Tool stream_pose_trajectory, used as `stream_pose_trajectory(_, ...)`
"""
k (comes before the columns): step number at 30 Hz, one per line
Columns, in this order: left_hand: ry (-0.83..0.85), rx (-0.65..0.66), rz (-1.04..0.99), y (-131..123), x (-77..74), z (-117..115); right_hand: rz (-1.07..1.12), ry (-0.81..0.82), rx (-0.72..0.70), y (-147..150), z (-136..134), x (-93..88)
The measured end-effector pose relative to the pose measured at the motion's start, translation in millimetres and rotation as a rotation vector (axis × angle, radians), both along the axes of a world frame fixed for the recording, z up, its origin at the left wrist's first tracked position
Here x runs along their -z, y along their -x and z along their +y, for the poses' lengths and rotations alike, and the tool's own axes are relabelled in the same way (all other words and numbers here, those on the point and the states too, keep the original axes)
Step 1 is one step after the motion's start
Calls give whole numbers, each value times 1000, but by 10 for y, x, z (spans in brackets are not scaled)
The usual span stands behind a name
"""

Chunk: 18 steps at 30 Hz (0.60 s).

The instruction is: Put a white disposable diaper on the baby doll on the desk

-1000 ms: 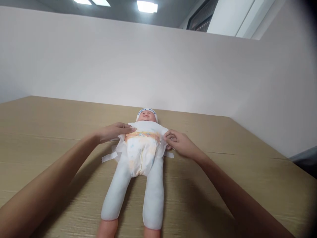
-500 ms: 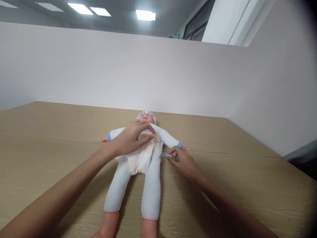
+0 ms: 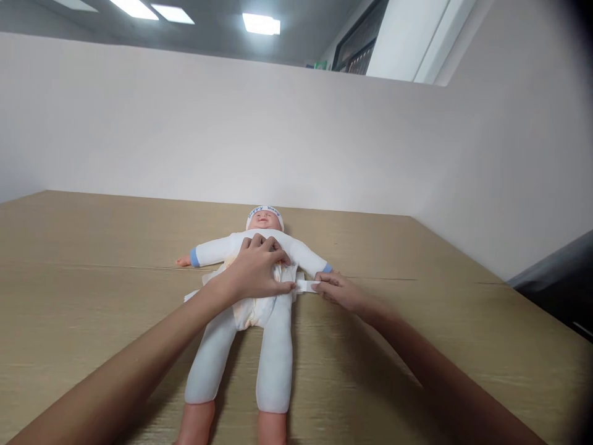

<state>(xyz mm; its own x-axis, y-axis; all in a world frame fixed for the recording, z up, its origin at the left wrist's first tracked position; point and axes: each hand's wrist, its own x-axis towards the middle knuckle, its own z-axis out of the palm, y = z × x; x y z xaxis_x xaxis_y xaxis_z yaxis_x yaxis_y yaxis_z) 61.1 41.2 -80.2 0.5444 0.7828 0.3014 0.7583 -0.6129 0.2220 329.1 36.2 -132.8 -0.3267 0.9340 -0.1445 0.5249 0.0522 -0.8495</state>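
Note:
A baby doll (image 3: pixel 275 371) in a white suit with blue cuffs and a lettered headband lies on its back, arms spread, feet toward me. A white diaper (image 3: pixel 252 312) with pale orange print sits between its legs and over its belly. My left hand (image 3: pixel 259 269) rests on the diaper's front with fingers spread and bent, its thumb near the right edge; it covers much of the front. To the right, my right hand (image 3: pixel 338 289) pinches the end of a white diaper tab (image 3: pixel 306 286), stretched out sideways from the doll's waist. On the left, another white flap (image 3: pixel 191 295) sticks out.
The wooden table (image 3: pixel 115 228) carries the doll and has a seam running across it. A pale partition wall (image 3: pixel 185 130) stands behind its far edge. A dark object (image 3: pixel 556 284) is at the right, beyond the table's edge.
My left hand has come down onto the diaper's front, its thumb lower by the right edge. The tab in my right hand is now drawn out straighter. The view has shifted slightly.

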Motion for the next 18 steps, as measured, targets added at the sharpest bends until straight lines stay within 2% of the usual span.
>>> stream_pose_trajectory(4,-7,-4,0,-2,18,1,128,92,-19,27,67,-138)
stream_pose_trajectory(8,1,-9,-17,-1,18,3,212,110,-21,331,211,-232)
stream_pose_trajectory(13,16,-14,-33,-9,-7,-21,244,55,25,656,350,-188)
stream_pose_trajectory(18,34,-5,-67,-6,-15,-34,278,18,23,678,278,-130)
